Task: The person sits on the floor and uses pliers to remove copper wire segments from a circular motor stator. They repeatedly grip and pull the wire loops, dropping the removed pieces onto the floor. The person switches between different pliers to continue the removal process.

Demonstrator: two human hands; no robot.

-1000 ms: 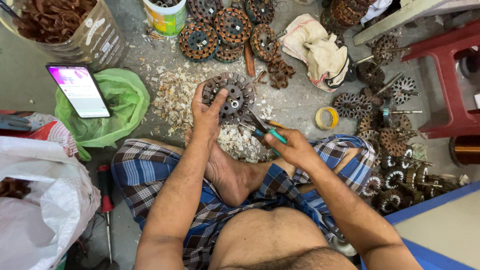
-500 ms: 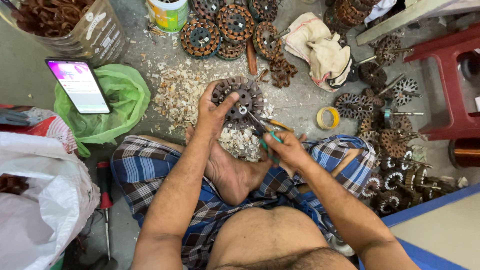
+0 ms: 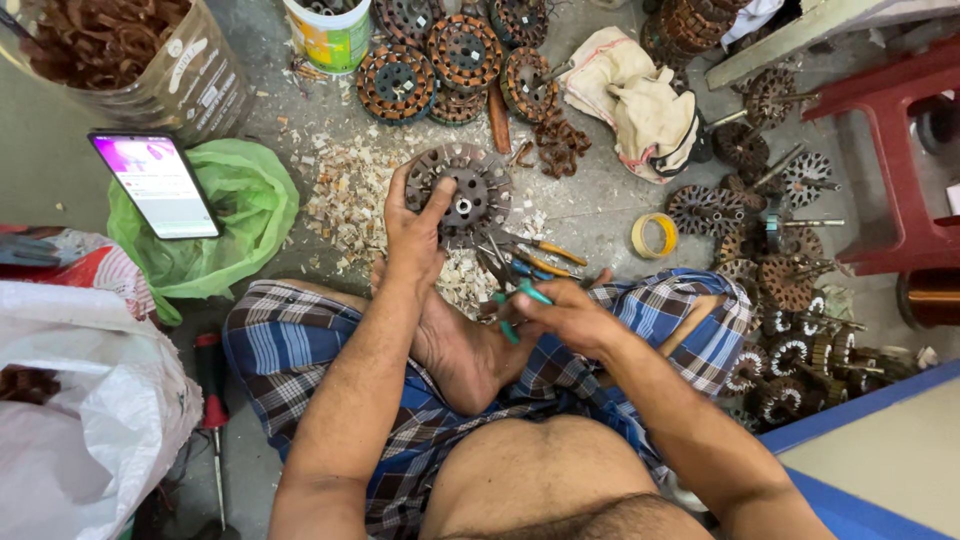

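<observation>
Left hand: my left hand [image 3: 418, 225] is clamped on the round, dark, slotted metal motor stator [image 3: 462, 195], thumb across its face, fingers over the left rim.
Right hand: my right hand [image 3: 562, 312] is closed round the teal-handled pliers [image 3: 512, 285]; whether the nose bites anything I cannot tell.
Where the stator sits: on the grey floor [image 3: 590, 215], just beyond my foot [image 3: 465, 350], over pale paper scraps [image 3: 345, 200].
Its facing: flat face up toward me, centre hole showing; its axis runs roughly vertical, so no long side lies along the floor.
Pliers' line: handles by my palm, nose pointing up-left toward the stator's lower rim.
Doing it well: I judge it best to press the disc steady, work one slot at a time, and pull straight out along the slot.
Nearby: yellow-handled pliers [image 3: 552, 248] lie just right of the stator.
</observation>
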